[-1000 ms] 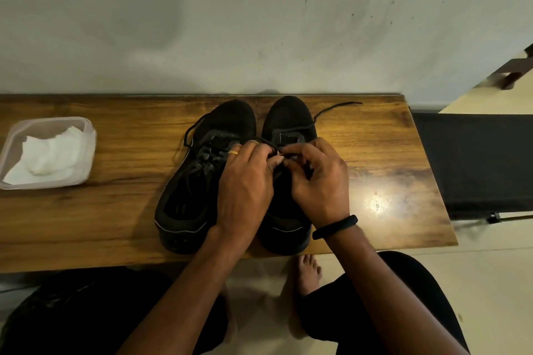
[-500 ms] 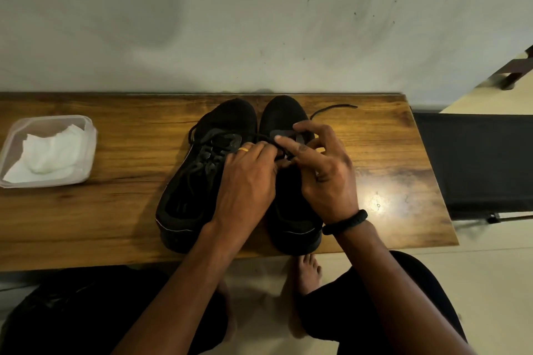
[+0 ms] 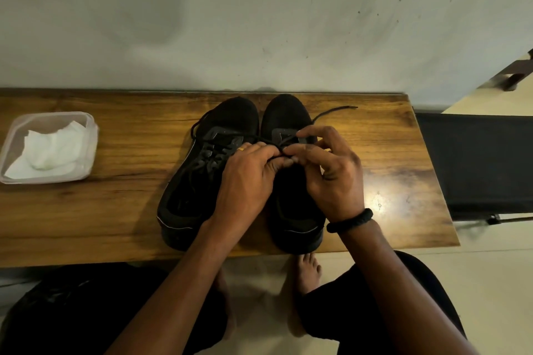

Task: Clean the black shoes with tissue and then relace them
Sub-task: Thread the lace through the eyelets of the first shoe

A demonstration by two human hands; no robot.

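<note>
Two black shoes sit side by side on the wooden bench (image 3: pixel 115 210), toes toward the wall, heels at the near edge. The left shoe (image 3: pixel 202 176) is laced up, a loop of its lace curling off its outer side. All the action is over the right shoe (image 3: pixel 288 121): both hands meet above its tongue. The left hand (image 3: pixel 248 181), a gold ring (image 3: pixel 240 149) on one finger, has its fingertips closed in a pinch on the black lace (image 3: pixel 331 111). The right hand (image 3: pixel 331 173), a dark band (image 3: pixel 350 220) at its wrist, nips the same lace between thumb and forefinger, the other fingers curled loosely. The two pinches touch. From there the lace's free end trails off past the right shoe's toe onto the bench. Far to the left of the shoes, a clear plastic tub (image 3: pixel 92 135) holds crumpled white tissue (image 3: pixel 52 150), well apart from both hands.
</note>
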